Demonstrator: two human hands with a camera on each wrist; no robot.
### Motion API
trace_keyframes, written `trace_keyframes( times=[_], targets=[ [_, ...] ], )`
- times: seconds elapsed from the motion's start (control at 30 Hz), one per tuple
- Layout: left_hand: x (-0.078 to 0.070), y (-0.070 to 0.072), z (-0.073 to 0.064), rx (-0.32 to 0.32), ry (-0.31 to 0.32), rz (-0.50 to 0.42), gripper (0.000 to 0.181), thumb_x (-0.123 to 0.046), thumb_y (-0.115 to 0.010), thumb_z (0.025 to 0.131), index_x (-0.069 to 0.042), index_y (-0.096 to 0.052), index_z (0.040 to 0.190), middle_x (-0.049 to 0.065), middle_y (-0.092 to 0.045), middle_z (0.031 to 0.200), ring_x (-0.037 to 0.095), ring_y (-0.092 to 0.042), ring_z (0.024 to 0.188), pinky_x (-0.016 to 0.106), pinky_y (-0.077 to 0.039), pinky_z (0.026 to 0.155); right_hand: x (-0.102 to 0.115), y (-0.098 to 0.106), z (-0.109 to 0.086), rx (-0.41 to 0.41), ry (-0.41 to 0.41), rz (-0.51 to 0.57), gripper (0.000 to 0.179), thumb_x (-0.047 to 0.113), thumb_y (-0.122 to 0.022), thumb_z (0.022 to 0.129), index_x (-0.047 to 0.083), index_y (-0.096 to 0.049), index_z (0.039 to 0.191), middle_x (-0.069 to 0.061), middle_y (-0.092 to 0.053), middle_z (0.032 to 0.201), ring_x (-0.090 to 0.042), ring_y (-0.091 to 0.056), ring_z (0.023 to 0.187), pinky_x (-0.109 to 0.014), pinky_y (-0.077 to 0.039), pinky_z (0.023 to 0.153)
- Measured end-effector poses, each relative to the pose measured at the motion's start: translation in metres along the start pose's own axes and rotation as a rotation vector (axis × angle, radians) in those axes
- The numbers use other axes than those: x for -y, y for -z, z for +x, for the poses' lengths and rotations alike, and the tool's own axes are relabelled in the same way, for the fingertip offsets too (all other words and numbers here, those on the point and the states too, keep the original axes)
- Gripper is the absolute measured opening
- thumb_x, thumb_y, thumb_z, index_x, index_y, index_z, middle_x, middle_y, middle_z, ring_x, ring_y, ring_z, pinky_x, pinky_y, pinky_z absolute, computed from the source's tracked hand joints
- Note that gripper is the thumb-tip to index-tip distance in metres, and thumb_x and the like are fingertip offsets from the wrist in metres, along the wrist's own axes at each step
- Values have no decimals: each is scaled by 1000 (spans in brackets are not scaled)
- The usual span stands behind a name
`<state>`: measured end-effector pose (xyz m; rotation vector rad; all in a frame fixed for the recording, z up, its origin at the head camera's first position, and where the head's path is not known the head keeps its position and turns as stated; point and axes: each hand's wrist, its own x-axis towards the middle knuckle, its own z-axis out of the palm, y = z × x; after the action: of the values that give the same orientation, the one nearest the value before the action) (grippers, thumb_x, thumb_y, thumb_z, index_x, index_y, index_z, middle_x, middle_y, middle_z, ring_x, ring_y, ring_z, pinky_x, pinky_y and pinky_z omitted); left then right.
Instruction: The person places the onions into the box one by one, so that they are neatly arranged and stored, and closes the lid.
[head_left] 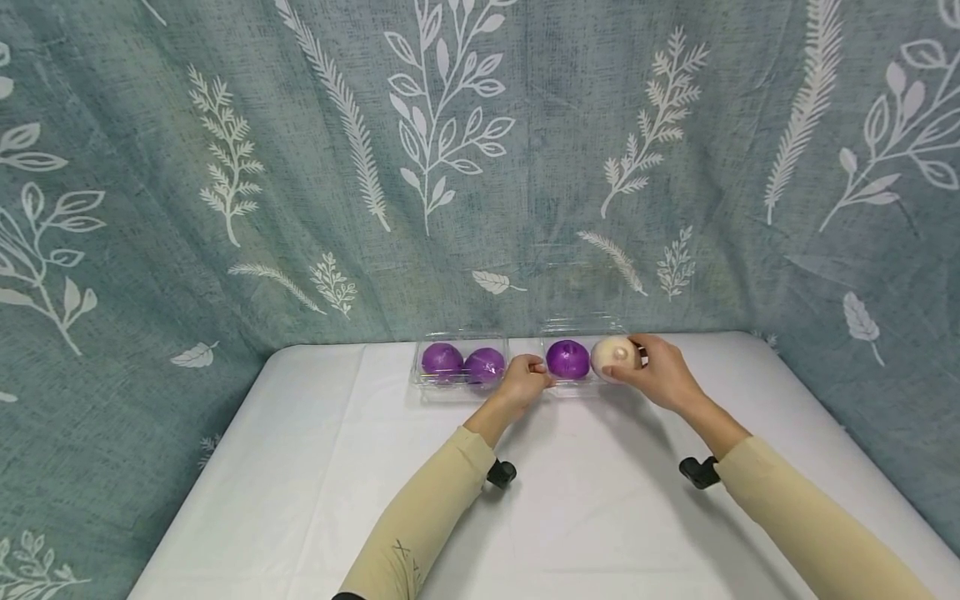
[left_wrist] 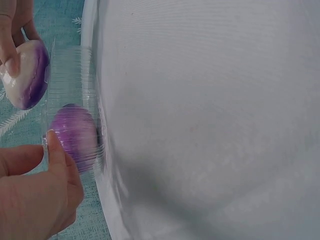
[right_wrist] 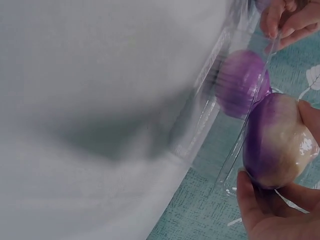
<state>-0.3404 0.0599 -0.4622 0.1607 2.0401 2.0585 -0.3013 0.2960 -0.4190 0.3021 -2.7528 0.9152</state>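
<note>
In the head view my right hand [head_left: 663, 375] grips a turnip [head_left: 613, 357], its pale side up, at the right part of a clear plastic clamshell box [head_left: 581, 325]. From the right wrist view, the purple half of this turnip [right_wrist: 275, 140] faces the box wall, and fingers and thumb reach around it. A second turnip [head_left: 567, 358], purple side up, lies inside that box on the left. My left hand [head_left: 525, 382] pinches the near left edge of the box between thumb and fingers, as the left wrist view shows.
Left of my left hand stands another clear plastic box [head_left: 422, 385] with two purple turnips inside. Both boxes are near the far edge of the white-covered table [head_left: 390, 467]. Behind hangs a blue-green curtain [head_left: 555, 167] with a white leaf print.
</note>
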Motion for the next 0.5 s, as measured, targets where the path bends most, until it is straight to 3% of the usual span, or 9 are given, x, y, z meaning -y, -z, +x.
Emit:
trace_keyframes(
  times=[0.23,0.5],
  targets=[
    [0,1,1,18,2,-6,48,17,-53,94,21,-40,140,6,-47,99,19,-60,93,29,-60,95,-7,-4,11,4,-14,-28,74,32,-80,91,-15,-50,139,-34,-59,126,-44,-60,107,-54,-58,83],
    [-1,-1,0,-3,3,-28,48,18,-53,92,21,-41,139,9,-48,100,23,-61,95,31,-61,95,-17,-12,28,32,-15,-47,75,25,-80,90,-18,-46,141,-39,-51,137,-54,-49,126,-65,-46,106]
  ],
)
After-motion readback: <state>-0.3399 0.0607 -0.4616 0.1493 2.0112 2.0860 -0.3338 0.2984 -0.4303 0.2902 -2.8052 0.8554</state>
